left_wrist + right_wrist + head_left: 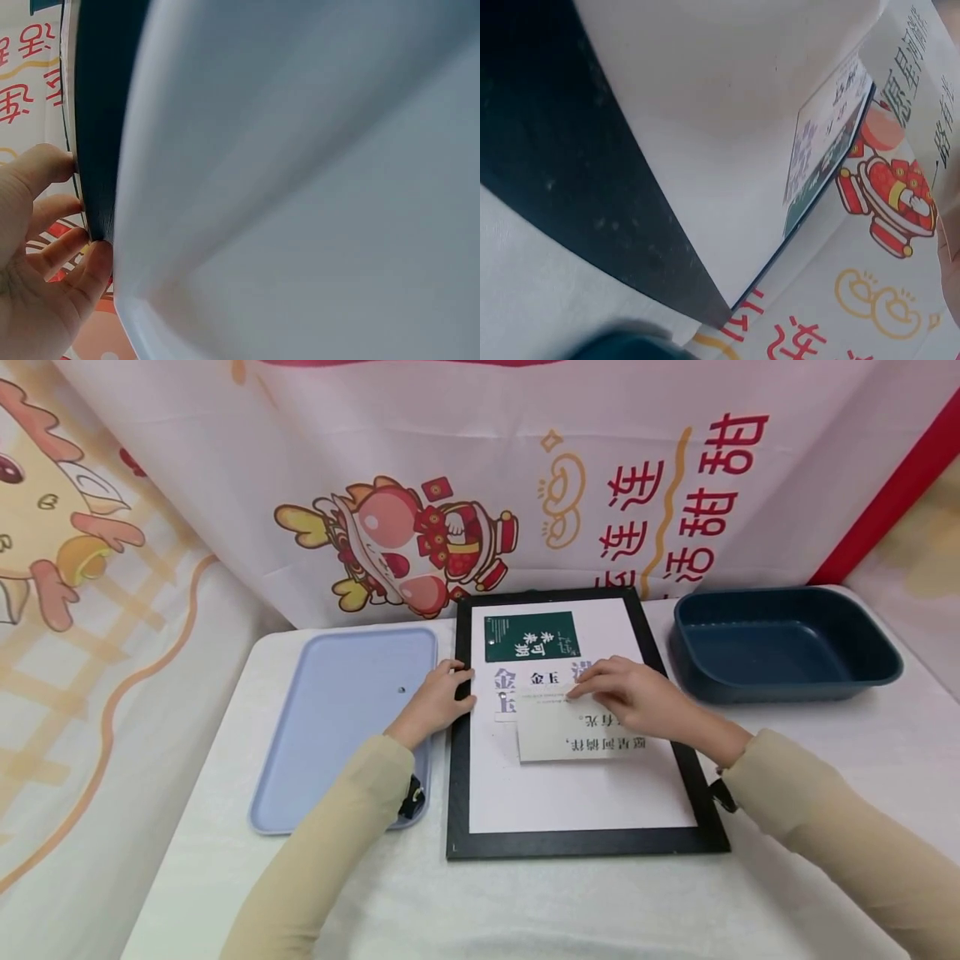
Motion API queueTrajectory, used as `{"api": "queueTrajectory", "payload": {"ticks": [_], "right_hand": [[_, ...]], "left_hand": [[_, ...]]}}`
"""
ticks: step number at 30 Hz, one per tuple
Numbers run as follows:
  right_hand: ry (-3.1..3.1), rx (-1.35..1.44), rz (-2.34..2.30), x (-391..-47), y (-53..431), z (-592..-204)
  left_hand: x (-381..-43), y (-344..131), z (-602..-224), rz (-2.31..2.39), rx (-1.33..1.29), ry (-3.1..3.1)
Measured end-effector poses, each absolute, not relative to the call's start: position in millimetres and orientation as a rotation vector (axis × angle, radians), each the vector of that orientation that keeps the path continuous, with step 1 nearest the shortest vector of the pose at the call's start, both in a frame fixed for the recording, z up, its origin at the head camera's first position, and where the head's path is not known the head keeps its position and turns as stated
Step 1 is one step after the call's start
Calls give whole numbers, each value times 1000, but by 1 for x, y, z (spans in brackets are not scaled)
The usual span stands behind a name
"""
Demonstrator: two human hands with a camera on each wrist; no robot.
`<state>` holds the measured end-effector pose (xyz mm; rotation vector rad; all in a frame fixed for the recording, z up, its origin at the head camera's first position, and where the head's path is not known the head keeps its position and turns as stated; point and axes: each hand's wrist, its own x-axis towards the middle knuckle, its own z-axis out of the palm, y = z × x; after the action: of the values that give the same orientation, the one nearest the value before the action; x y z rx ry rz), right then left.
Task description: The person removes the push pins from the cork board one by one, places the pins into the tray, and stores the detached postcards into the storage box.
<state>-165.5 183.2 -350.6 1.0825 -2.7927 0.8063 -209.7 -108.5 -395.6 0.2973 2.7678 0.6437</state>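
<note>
A white board [577, 802] with a black frame [459, 793] lies on the table. My left hand [433, 700] touches the frame's left edge with thumb and fingertips, also seen from the side in the left wrist view. Over the board, my right hand [626, 693] pinches a pale card [551, 735] with dark printed characters, upside down from here. That card partly covers a white card [504, 679] with purple and black characters. Above lies a dark green card [532, 637]. A small shiny dot shows on each of these two lower cards.
Left of the board lies a light blue tray [341, 727] with a small shiny round piece [401, 690] on it. To the right stands a deep dark blue basin [787, 647]. A printed cloth [480, 460] hangs behind the white-covered table [585, 902].
</note>
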Motion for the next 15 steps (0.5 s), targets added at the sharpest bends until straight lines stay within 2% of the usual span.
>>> {"api": "queueTrajectory", "payload": {"ticks": [15], "right_hand": [[-2722,785,819,-174,205,-343]], "left_hand": [[-211,-109,-396,644,320,2761]]}}
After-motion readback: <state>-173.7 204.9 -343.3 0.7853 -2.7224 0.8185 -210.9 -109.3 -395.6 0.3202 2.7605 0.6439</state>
